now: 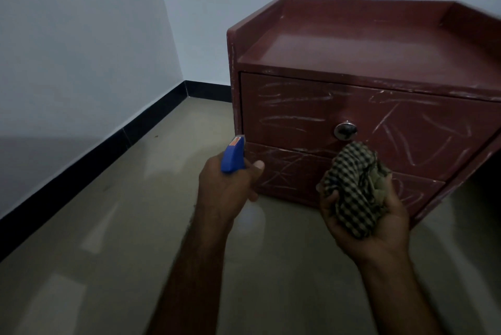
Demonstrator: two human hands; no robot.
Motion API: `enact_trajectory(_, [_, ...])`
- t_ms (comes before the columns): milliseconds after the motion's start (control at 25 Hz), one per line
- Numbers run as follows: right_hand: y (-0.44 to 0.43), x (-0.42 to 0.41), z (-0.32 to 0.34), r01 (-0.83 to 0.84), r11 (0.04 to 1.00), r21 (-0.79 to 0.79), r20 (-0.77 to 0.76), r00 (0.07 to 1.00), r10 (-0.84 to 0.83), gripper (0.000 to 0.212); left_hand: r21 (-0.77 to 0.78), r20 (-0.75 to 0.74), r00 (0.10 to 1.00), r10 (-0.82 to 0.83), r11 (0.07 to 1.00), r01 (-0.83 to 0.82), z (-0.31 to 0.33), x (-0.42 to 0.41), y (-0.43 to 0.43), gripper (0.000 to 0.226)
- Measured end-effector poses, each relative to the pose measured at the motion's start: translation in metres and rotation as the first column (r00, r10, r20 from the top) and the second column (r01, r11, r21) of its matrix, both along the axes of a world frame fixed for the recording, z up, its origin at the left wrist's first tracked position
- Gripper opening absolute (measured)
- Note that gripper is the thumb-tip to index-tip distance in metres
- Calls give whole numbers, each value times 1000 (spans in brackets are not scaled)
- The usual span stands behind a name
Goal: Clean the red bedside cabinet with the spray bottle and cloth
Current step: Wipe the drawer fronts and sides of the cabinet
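The red bedside cabinet (pixel 360 69) stands on the floor against the back wall, with two drawers streaked by white scratch marks and a round metal knob (pixel 345 130) on the upper one. My left hand (pixel 226 188) grips a spray bottle (pixel 232 156); only its blue head shows, its nozzle pointing at the cabinet's lower left corner. My right hand (pixel 371 215) holds a bunched black-and-white checked cloth (pixel 352 188) palm up, just in front of the lower drawer and below the knob. The bottle's body is hidden by my hand.
Shiny beige floor tiles (pixel 122 226) spread to the left and front. A white wall with a black skirting board (pixel 89 153) runs along the left and meets the back wall in a corner left of the cabinet.
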State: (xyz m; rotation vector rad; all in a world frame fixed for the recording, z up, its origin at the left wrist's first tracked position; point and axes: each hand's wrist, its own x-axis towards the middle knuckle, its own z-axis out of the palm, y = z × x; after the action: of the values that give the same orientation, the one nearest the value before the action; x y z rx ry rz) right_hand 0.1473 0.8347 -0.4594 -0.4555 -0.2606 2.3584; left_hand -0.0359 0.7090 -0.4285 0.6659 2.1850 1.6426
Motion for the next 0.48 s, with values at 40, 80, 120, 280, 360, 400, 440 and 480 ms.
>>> enact_trajectory(40, [-1,0,0,2,1000,-11,-8,1000,-2,46,-13,4,1000,-3,1000,3,-1,2,0,20])
enact_trajectory(80, [-2,-1,1,0,1000,-24,-24,1000,0,47,-21,5,1000,-7,1000,7,-2,4,0,21])
enact_trajectory(120, [-4,-2,2,-10,999,-35,-50,999,8,50,-24,2,1000,-14,1000,14,-3,5,-1,22])
enact_trajectory(280, [-10,-6,11,-53,998,16,-167,984,55,55,-9,-32,996,-88,996,88,1,7,-3,20])
enact_trajectory(360, [-10,-8,17,-93,994,51,-133,986,99,55,31,-39,994,-105,994,106,6,7,-4,19])
enact_trajectory(400, [-10,-9,21,-123,989,77,-89,988,129,54,48,-48,993,-106,993,108,9,6,-3,18])
enact_trajectory(440, [-12,-10,24,-144,984,103,-32,989,148,53,56,-62,992,-107,992,110,12,5,-3,18])
enact_trajectory(480, [-13,-11,27,-154,978,140,35,988,150,52,66,-80,991,-107,991,113,16,5,-2,19])
